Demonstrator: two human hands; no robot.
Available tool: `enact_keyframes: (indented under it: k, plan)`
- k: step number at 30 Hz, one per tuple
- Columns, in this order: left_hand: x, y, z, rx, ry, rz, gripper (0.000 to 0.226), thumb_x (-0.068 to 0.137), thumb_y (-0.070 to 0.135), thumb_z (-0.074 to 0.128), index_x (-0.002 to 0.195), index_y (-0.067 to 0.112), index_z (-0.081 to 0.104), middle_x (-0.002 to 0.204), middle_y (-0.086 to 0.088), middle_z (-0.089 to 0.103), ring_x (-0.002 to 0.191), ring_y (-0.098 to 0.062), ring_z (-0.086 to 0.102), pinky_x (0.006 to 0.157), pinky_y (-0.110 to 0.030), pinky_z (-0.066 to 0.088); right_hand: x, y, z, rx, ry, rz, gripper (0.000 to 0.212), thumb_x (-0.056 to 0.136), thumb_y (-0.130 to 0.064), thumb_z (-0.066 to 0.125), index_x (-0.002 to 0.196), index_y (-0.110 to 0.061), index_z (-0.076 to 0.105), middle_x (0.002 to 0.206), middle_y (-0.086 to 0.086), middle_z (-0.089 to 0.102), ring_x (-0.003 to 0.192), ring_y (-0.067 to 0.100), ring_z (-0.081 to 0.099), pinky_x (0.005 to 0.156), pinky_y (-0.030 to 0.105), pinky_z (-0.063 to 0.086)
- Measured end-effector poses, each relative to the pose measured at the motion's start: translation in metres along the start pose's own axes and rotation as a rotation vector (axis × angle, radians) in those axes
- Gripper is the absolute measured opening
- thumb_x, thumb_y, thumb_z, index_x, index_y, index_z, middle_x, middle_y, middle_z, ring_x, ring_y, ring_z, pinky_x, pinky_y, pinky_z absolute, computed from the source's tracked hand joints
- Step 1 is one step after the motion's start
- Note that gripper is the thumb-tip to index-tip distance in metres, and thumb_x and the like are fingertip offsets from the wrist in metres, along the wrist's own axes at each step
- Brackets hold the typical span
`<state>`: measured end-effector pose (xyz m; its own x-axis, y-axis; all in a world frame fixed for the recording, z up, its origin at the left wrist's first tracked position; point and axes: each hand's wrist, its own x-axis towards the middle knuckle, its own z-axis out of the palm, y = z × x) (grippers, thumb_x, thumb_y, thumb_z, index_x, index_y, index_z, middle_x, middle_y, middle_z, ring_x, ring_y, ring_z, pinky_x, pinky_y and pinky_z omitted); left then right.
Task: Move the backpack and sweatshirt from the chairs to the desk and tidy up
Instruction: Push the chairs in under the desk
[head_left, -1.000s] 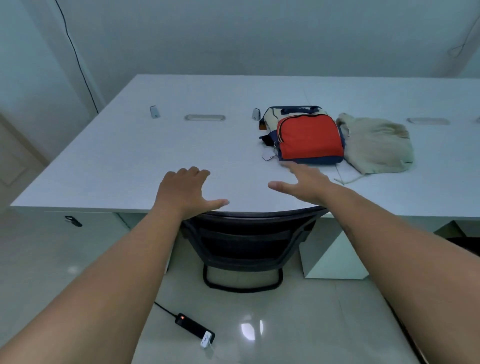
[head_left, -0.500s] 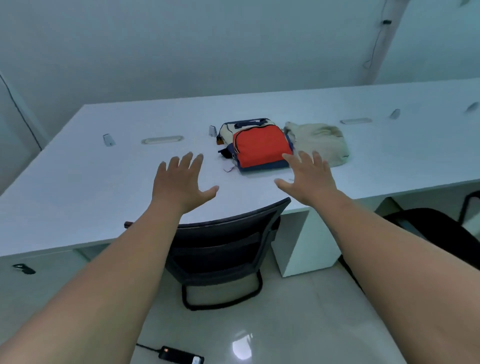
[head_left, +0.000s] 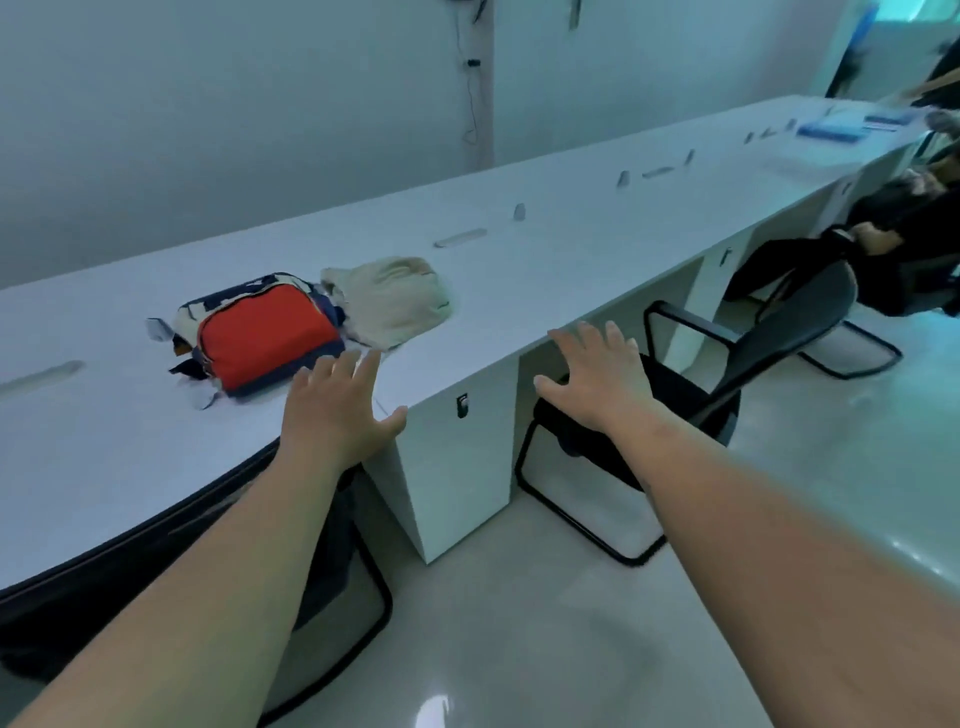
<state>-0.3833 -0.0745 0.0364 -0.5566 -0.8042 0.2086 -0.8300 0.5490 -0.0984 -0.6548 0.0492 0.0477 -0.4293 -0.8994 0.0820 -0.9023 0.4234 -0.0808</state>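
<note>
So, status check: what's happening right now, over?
Left hand and right hand open, empty. Red-fronted fabric backpack beside beige sweatshirt on white desk. Black chair not pushed in.

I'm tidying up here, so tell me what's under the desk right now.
Under the desk stand a white cabinet and two black chairs, one pushed in beneath the left arm. The space farther back is covered by the desktop and cabinet.

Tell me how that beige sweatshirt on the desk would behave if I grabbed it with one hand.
The sweatshirt lies in a soft, wrinkled heap, so it would probably droop and unfold rather than keep its shape. It looks like light cloth, likely easy for one hand. It touches the backpack, so dragging it might nudge that; lifting seems safer.
</note>
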Motion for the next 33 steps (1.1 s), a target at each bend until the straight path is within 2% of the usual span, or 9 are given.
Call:
enact_keyframes:
  k: [8,15,21,28,31,33]
  plan:
    - [0.053,0.212,0.012,-0.137,0.008,0.08,0.089,0.081,0.07,0.044,0.153,0.023,0.023,0.157,-0.004,0.032,0.141,-0.03,0.032,0.114,-0.05,0.028,-0.008,0.204,-0.01,-0.008,-0.028,0.064,0.07,0.088,-0.059,0.043,0.149,-0.035,0.019,0.161,0.007,0.013,0.148,0.037,0.001,0.119,0.055,0.007]
    - [0.097,0.378,0.026,-0.203,-0.021,0.223,0.099,0.08,0.073,0.045,0.157,0.027,0.004,0.161,-0.001,0.023,0.141,-0.031,0.028,0.115,-0.047,0.027,-0.006,0.349,-0.01,-0.015,-0.062,0.171,0.068,0.087,-0.039,0.047,0.149,-0.033,0.019,0.16,0.007,0.014,0.147,0.037,0.002,0.119,0.054,0.006]
    - [0.155,0.473,0.049,-0.199,-0.037,0.296,0.104,0.074,0.077,0.041,0.155,0.026,0.0,0.16,-0.002,0.022,0.137,-0.034,0.031,0.113,-0.051,0.03,0.034,0.43,0.014,-0.026,-0.076,0.195,0.073,0.085,-0.025,0.054,0.148,-0.032,0.019,0.161,0.008,0.011,0.148,0.037,0.002,0.119,0.054,0.007]
    - [0.232,0.567,0.076,-0.258,-0.069,0.343,0.104,0.075,0.078,0.041,0.155,0.027,-0.002,0.162,-0.003,0.016,0.142,-0.034,0.024,0.113,-0.054,0.027,0.112,0.522,0.032,-0.106,-0.09,0.218,0.079,0.084,-0.029,0.065,0.148,-0.032,0.019,0.161,0.008,0.011,0.147,0.037,0.005,0.119,0.054,0.008]
    - [0.253,0.602,0.081,-0.338,-0.114,0.319,0.1,0.075,0.078,0.044,0.152,0.025,0.009,0.161,-0.001,0.016,0.14,-0.032,0.029,0.111,-0.052,0.032,0.149,0.555,0.035,-0.162,-0.097,0.198,0.079,0.083,-0.029,0.067,0.146,-0.034,0.02,0.161,0.007,0.012,0.147,0.037,0.006,0.119,0.054,0.01]
    - [0.267,0.623,0.08,-0.405,-0.146,0.282,0.096,0.074,0.077,0.047,0.148,0.025,0.015,0.158,0.0,0.02,0.133,-0.029,0.036,0.103,-0.047,0.041,0.174,0.576,0.035,-0.182,-0.116,0.17,0.081,0.081,-0.027,0.07,0.145,-0.035,0.021,0.161,0.007,0.012,0.147,0.038,0.006,0.118,0.055,0.01]
